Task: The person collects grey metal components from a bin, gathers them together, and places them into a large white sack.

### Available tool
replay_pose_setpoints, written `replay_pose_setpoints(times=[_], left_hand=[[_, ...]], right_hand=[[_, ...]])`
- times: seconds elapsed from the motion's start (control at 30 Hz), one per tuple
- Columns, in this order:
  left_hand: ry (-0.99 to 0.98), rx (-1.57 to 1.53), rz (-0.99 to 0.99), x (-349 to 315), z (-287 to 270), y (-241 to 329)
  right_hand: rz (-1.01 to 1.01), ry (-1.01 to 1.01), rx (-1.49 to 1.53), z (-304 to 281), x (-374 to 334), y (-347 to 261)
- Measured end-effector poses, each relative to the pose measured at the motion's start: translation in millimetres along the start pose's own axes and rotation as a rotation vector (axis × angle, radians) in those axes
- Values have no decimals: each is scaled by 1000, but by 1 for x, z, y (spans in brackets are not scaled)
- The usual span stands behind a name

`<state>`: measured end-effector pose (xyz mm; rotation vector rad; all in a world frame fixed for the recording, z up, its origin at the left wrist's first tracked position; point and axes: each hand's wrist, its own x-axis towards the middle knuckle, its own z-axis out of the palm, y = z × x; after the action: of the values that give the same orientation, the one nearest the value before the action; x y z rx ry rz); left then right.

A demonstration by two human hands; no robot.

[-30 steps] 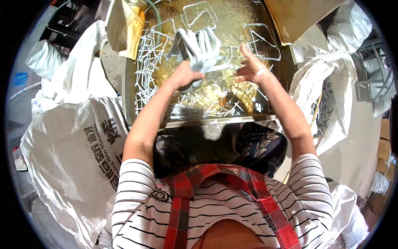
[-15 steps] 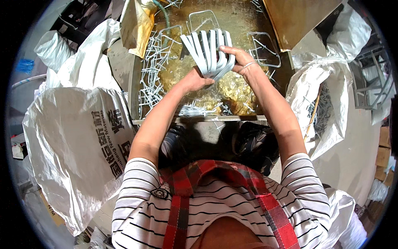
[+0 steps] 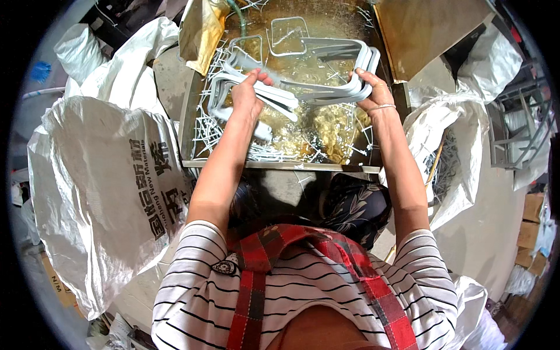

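Both of my hands are closed on pale grey plastic frames with rounded corners, held over a shallow metal tray (image 3: 326, 167). My left hand (image 3: 247, 96) grips a few left-hand frames (image 3: 220, 96), tilted toward the tray's left side. At the right, my right hand (image 3: 376, 92) pinches a stack of right-hand frames (image 3: 366, 61) by its rounded end. The two bunches are apart, though their inner ends come close together. Wet, yellowish liquid covers the tray bottom, and thin white plastic scraps (image 3: 207, 134) pile along its left and near sides. One thin loose frame (image 3: 289, 21) lies farther back.
A large white woven sack (image 3: 99, 198) stands at left. Another open sack (image 3: 466, 122) at right holds scraps and a thin stick (image 3: 436, 163). A brown panel (image 3: 431, 35) rises at the tray's far right, a yellow-white sheet (image 3: 201, 41) and a hose (image 3: 240, 16) at far left.
The single fanned bunch of frames is now split in two. My left hand has moved left and up with some, my right hand slightly right with the others.
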<state>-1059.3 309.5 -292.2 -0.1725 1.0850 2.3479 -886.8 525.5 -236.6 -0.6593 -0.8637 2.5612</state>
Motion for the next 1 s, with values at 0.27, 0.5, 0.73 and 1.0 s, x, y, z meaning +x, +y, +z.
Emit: replay_pose_setpoints(times=[0.27,0.5,0.73,1.0], left_hand=[[-379,-134,-245,-11,24,14],[-414,-95,-296,-4,13,19],[-345,98,-245,-16,16,28],[-949,-451,-351,-46,25,25]], right_hand=[[-185,-351,-1280,50,-47,40],[-12,-668,-1297,24,-46,79],[-509,-99,-1581,23,2,21],[460,-451,-214,14,25,89]])
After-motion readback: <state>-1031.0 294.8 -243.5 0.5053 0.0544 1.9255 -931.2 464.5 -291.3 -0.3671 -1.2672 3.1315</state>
